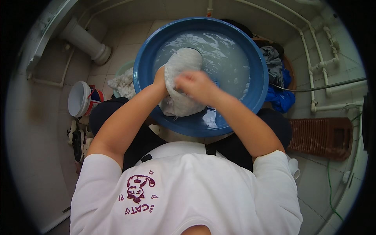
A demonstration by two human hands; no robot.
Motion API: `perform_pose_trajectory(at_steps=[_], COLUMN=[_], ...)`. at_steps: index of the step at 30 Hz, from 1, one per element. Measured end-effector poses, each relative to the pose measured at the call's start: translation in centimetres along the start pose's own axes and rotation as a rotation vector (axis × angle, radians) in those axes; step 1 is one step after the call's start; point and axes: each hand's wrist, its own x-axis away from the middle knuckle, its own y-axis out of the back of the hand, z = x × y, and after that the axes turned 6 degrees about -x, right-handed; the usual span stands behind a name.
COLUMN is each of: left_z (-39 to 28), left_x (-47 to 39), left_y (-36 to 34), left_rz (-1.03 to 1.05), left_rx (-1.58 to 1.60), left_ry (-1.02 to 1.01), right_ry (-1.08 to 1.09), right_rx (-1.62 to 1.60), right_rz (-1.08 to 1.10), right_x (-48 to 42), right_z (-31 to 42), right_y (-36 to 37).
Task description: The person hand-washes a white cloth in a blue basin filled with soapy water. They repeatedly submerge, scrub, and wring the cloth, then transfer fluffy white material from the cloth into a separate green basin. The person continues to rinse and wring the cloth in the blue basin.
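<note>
A light grey knit garment (185,58) with a ribbed edge is bunched over the near left part of a big blue plastic tub (260,73). Cloudy, sudsy water (226,55) fills the tub. My left hand (160,78) reaches inside the garment past the ribbed edge; only its wrist end shows and the fingers are hidden. Above the cloth is my right hand (196,85), blurred, with curled fingers at or just over the fabric; whether they grip it is unclear. Part of a blue object (216,83) shows beside the right wrist.
White fluffy laundry (124,83) sits in a pale green basin at left, near a white bucket (78,100) and shoes (78,141). Dark and blue clothes (276,76) lie at right. A brown washboard (320,138) rests by wall pipes (312,67); a hose (320,88) crosses there.
</note>
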Motion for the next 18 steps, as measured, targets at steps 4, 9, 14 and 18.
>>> perform_pose_trajectory(at_steps=[4, 9, 14, 18], left_z=[-6.3, -10.1, -10.1, -8.4], left_x=[2.8, 3.3, 3.4, 3.6], left_y=[-0.2, -2.2, -1.0, 0.3], left_rz=[0.083, 0.082, 0.111, 0.091], left_rx=[-0.340, -0.379, -0.386, -0.169], left_ry=[-0.055, -0.144, -0.109, 0.050], right_ry=[0.445, 0.433, 0.179, 0.240], right_rx=[0.572, 0.384, 0.477, 0.664], right_rz=[-0.556, -0.304, -0.376, -0.406], right_x=[-2.3, -3.1, -1.4, -1.2], right_z=[-1.2, -4.8, -5.7, -6.3], right_y=[5.5, 6.6, 8.0, 7.8])
